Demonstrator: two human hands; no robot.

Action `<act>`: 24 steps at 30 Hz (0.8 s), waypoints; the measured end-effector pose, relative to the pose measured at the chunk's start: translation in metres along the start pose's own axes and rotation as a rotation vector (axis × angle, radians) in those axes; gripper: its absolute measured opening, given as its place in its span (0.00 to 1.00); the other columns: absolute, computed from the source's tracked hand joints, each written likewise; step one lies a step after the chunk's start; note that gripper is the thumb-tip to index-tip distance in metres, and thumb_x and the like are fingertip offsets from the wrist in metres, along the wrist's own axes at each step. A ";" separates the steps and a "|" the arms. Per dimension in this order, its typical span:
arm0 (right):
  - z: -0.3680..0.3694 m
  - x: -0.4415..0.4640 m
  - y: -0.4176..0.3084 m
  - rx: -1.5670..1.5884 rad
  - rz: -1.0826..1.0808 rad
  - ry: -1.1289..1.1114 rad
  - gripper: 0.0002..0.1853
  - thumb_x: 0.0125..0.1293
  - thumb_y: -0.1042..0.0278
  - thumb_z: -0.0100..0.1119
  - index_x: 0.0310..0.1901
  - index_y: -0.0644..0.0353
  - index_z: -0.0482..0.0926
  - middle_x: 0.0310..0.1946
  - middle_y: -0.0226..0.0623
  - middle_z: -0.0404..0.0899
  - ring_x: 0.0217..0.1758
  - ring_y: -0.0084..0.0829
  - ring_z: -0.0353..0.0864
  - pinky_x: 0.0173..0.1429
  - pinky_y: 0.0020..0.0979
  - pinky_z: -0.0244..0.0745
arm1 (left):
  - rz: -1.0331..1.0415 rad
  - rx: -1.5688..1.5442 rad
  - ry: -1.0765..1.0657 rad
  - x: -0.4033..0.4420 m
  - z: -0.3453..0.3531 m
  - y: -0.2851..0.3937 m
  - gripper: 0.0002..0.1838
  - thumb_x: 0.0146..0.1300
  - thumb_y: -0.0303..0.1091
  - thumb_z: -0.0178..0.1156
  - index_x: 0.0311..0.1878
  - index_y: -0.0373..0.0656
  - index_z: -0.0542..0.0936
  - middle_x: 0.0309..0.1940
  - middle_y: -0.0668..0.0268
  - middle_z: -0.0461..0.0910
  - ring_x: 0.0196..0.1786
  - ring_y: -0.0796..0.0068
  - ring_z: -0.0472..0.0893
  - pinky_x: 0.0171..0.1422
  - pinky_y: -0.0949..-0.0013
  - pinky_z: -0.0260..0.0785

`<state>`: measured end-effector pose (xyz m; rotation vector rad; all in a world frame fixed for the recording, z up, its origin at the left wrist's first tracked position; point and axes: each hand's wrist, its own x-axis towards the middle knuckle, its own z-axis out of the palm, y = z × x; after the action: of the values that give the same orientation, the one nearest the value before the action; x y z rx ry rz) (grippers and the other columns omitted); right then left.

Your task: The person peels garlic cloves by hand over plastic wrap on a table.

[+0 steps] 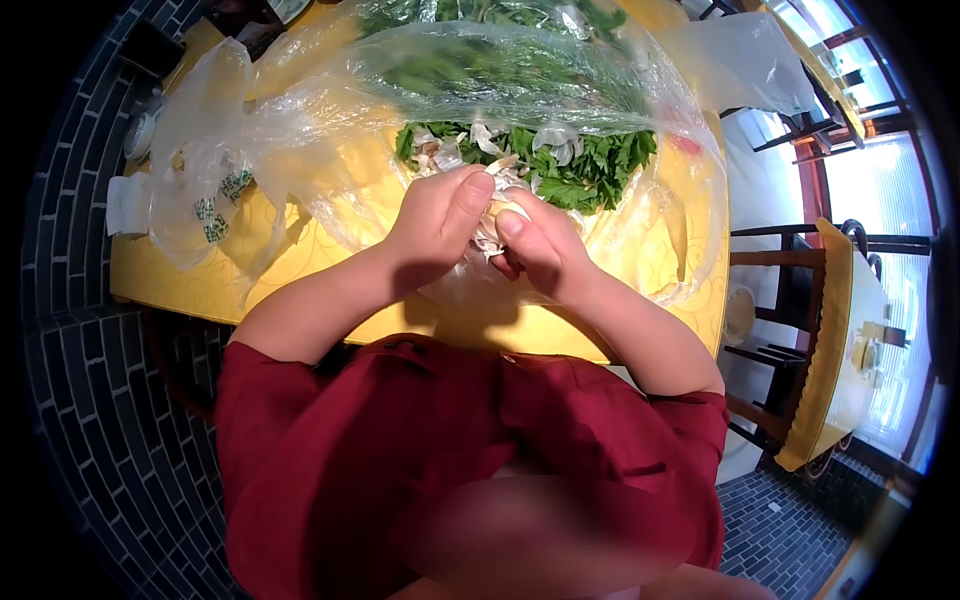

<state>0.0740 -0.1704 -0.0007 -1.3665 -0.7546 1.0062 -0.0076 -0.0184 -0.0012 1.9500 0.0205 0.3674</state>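
Both hands meet above the near part of a clear plastic bag. My left hand (pixel 440 213) is closed, its thumb pressed on a pale garlic clove. My right hand (pixel 540 240) pinches the same garlic (pixel 507 209) from the other side. Papery white peels (pixel 484 236) show between and below the fingers. Just beyond the hands, green leaves (pixel 585 175) lie with more loose garlic skins (pixel 558 143) on them. The clear plastic bag (pixel 320 110) spreads over and around the greens.
The yellow-covered table (pixel 190 285) carries a white box (pixel 127 205) at its left edge, near a plastic bag with green print (pixel 212 218). Dark objects stand at the back left. Right of the table are chairs (pixel 775 355) and another yellow-clothed table (pixel 835 350).
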 end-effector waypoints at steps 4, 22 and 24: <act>0.001 0.003 0.001 0.246 0.025 -0.058 0.19 0.71 0.52 0.44 0.46 0.62 0.69 0.22 0.30 0.70 0.21 0.18 0.64 0.26 0.21 0.59 | 0.000 -0.151 0.060 0.002 0.000 -0.008 0.20 0.71 0.45 0.44 0.33 0.37 0.72 0.23 0.62 0.68 0.28 0.71 0.67 0.36 0.69 0.63; -0.027 0.002 0.003 0.520 0.124 -0.129 0.18 0.69 0.50 0.51 0.39 0.59 0.75 0.20 0.26 0.70 0.17 0.15 0.62 0.20 0.18 0.56 | 0.438 0.437 0.041 0.024 -0.027 0.002 0.21 0.53 0.28 0.61 0.53 0.44 0.76 0.47 0.56 0.74 0.51 0.53 0.72 0.58 0.58 0.64; -0.019 -0.002 0.003 0.551 0.159 -0.173 0.18 0.69 0.50 0.50 0.38 0.60 0.75 0.20 0.26 0.70 0.17 0.15 0.62 0.20 0.17 0.55 | 0.478 0.201 -0.069 0.014 -0.028 0.011 0.22 0.50 0.22 0.58 0.51 0.42 0.77 0.46 0.58 0.76 0.49 0.56 0.75 0.56 0.60 0.66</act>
<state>0.0895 -0.1809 -0.0055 -0.8762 -0.4462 1.3516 -0.0033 0.0045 0.0222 2.1564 -0.4774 0.6295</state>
